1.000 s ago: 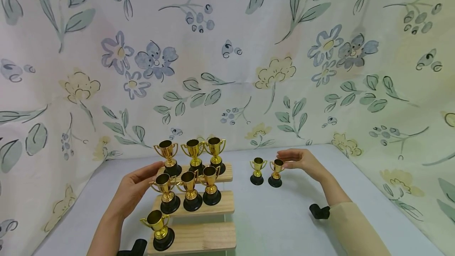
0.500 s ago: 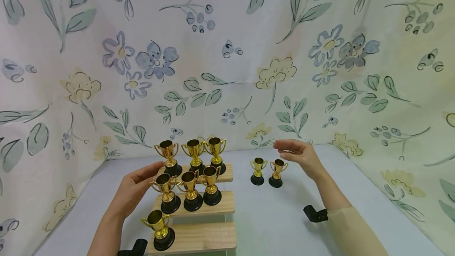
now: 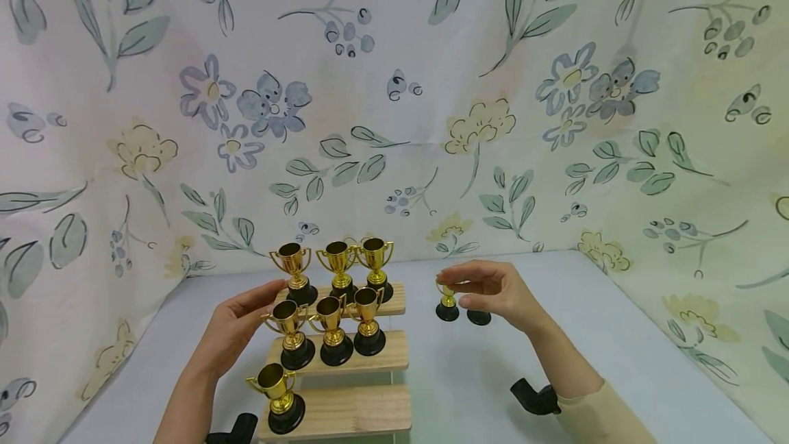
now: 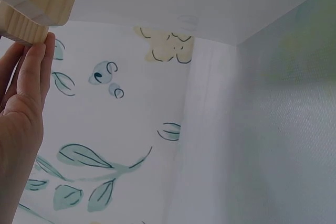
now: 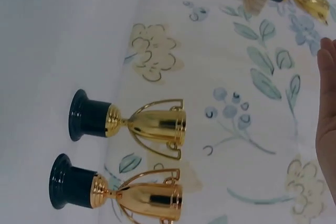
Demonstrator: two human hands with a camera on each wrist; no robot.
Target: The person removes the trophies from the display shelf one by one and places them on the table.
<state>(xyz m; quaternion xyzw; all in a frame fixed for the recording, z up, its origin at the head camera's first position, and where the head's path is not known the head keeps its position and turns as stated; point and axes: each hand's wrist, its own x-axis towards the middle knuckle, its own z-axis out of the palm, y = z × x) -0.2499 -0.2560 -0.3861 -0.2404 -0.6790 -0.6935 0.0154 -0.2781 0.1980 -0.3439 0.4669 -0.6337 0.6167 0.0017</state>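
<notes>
My left hand (image 3: 237, 324) is beside the left side of a wooden tiered rack (image 3: 376, 410). In the left wrist view, its straight fingers (image 4: 35, 72) touch the end of a wooden shelf (image 4: 23, 24). My right hand (image 3: 508, 297), fingers loosely bent, hovers over two small trophies on the table. It overlaps the left trophy (image 3: 447, 310) and hides most of the right trophy (image 3: 479, 318) in the head view. The right wrist view shows the gold trophy (image 5: 157, 128) and the rosier gold trophy (image 5: 149, 201) upright, apart from that hand.
Gold trophies with black bases stand on the rack: three on the top shelf, three on the middle shelf, and one trophy (image 3: 285, 403) at the bottom shelf's left end. A white table (image 3: 468, 389) lies beneath; a floral cloth (image 3: 394, 122) hangs behind.
My right hand rose from beside the right trophy, then moved left and down over both trophies. My left hand stays at the rack.
</notes>
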